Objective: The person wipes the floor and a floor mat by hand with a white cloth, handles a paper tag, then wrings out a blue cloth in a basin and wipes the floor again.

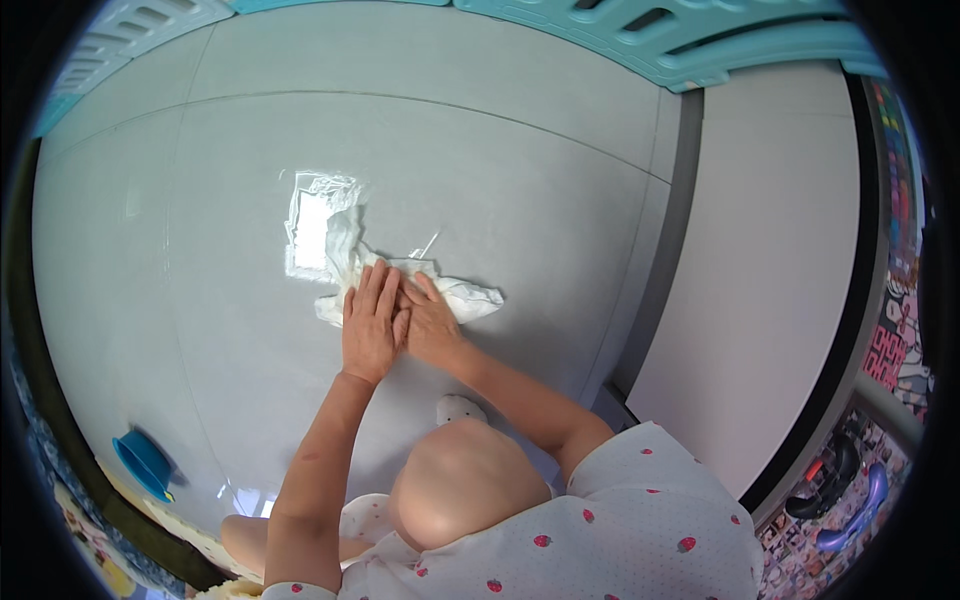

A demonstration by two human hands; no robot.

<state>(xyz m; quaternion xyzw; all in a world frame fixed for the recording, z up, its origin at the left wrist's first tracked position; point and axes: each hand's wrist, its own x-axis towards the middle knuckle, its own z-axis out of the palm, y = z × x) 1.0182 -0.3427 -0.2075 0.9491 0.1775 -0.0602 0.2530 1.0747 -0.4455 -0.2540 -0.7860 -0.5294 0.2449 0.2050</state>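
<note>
A crumpled white cloth (469, 298) lies spread on the grey tiled floor (247, 330). My left hand (369, 322) presses flat on its middle, with the fingers pointing away from me. Close beside it, my right hand (433, 319) rests on the cloth too, its fingertips near the left thumb and partly hidden. One end of the cloth reaches up and to the left, beside a bright light reflection on the shiny floor. Whether any fingers grip the fabric cannot be seen.
A blue plastic basin (142, 463) stands at the lower left. Turquoise plastic fence panels (660, 45) border the far side. To the right is a white cabinet panel (757, 225) with a dark edge. My bent knee and a white slipper (459, 409) are just below my hands.
</note>
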